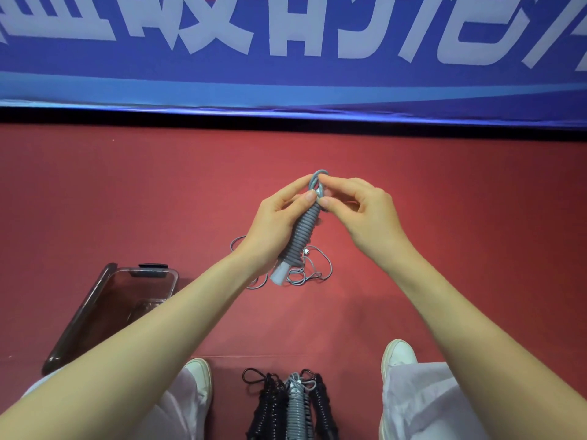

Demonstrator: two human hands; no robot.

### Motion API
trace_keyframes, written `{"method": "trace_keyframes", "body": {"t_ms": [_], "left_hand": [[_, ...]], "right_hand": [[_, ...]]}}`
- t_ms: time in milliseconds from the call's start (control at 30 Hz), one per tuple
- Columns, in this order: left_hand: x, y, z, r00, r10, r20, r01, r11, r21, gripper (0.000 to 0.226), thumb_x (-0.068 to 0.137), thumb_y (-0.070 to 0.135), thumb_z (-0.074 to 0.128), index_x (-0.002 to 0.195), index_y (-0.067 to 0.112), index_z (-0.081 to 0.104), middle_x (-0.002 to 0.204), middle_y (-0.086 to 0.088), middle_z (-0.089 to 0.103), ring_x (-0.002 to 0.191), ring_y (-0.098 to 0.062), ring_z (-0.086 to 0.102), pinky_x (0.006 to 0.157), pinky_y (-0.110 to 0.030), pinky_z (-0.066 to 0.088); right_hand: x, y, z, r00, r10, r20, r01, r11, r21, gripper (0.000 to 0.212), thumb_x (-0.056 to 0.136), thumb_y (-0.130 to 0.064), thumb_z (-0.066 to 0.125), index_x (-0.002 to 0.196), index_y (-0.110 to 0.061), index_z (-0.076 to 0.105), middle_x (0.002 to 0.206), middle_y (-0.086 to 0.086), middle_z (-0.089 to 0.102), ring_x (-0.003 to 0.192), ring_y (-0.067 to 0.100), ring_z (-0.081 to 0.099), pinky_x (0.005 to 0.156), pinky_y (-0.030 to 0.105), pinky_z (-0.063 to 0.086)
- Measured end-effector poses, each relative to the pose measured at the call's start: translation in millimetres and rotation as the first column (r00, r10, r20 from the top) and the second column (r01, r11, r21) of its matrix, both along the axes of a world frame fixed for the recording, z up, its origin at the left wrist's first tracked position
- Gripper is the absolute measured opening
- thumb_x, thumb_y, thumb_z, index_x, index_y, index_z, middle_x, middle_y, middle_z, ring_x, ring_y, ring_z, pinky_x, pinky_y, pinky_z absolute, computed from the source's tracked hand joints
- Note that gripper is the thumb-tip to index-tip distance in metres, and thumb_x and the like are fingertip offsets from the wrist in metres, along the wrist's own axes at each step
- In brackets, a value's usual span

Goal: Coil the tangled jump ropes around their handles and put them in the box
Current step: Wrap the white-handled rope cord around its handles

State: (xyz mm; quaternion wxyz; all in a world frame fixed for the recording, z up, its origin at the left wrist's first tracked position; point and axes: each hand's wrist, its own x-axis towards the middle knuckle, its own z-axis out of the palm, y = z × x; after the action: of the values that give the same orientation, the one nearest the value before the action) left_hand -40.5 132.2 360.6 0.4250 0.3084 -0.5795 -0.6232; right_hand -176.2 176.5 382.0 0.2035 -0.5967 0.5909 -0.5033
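Note:
My left hand grips a grey jump rope bundle, its cord wound tightly round the white handles, held up above the red floor. My right hand pinches the cord loop at the top end of the bundle. A loose tangled grey rope lies on the floor beneath my hands. Three coiled ropes, two black and one grey, lie between my feet. The clear plastic box stands at the left, partly hidden by my left forearm.
A dark lid leans along the box's left side. My white shoes flank the coiled ropes. A blue banner wall closes the far side of the red floor.

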Motion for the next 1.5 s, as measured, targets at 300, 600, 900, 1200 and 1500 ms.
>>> {"method": "trace_keyframes", "body": {"t_ms": [300,600,900,1200,1500], "left_hand": [[1.6,-0.1,5.5,0.994,-0.076,0.083,0.082,0.994,-0.074,0.026,0.101,0.018,0.047,0.121,0.035,0.053,0.091,-0.002,0.061,0.075,-0.016,0.063,0.057,-0.026,0.053],[-3.0,3.4,1.8,1.0,-0.007,-0.013,0.007,1.0,-0.004,0.024,0.1,0.017,0.049,0.118,0.03,0.057,0.074,0.008,0.064,0.067,-0.015,0.062,0.052,-0.026,0.051],[-4.1,4.9,1.7,0.997,-0.04,-0.07,0.041,0.999,0.016,0.026,0.1,0.016,0.049,0.119,0.028,0.062,0.095,-0.008,0.066,0.075,-0.018,0.063,0.062,-0.031,0.052],[2.8,2.7,5.0,0.983,-0.185,0.012,0.186,0.981,-0.049,0.032,0.102,0.02,0.043,0.129,0.034,0.053,0.087,0.002,0.066,0.066,-0.014,0.062,0.053,-0.028,0.052],[2.0,-1.1,-5.0,0.99,-0.019,0.139,0.031,0.996,-0.08,0.037,0.09,0.021,0.066,0.122,0.022,0.046,0.095,0.002,0.061,0.074,-0.016,0.063,0.057,-0.03,0.052]], "right_hand": [[-1.2,-1.8,-3.0,0.976,-0.047,0.213,0.039,0.998,0.043,0.016,0.086,-0.003,0.067,0.083,-0.019,0.069,0.08,0.0,0.071,0.073,0.012,0.067,0.078,0.03,0.055],[10.0,-0.1,-11.7,0.977,-0.162,-0.137,0.135,0.973,-0.188,0.017,0.087,-0.012,0.065,0.103,-0.016,0.066,0.084,0.005,0.064,0.067,0.01,0.061,0.065,0.022,0.053],[3.1,-3.0,-7.8,0.988,-0.148,-0.048,0.141,0.983,-0.12,0.007,0.084,-0.005,0.067,0.087,-0.011,0.07,0.086,0.01,0.066,0.065,0.006,0.06,0.066,0.014,0.047],[-12.6,-6.2,-4.6,0.921,0.038,0.388,-0.056,0.998,0.035,0.023,0.085,-0.008,0.07,0.102,-0.02,0.06,0.078,0.005,0.061,0.061,0.013,0.059,0.058,0.023,0.05],[-8.1,-13.8,1.8,0.828,-0.068,0.557,-0.153,0.928,0.34,0.032,0.095,-0.04,0.054,0.087,-0.01,0.059,0.061,0.002,0.054,0.046,0.009,0.042,0.043,0.02,0.035]]}}
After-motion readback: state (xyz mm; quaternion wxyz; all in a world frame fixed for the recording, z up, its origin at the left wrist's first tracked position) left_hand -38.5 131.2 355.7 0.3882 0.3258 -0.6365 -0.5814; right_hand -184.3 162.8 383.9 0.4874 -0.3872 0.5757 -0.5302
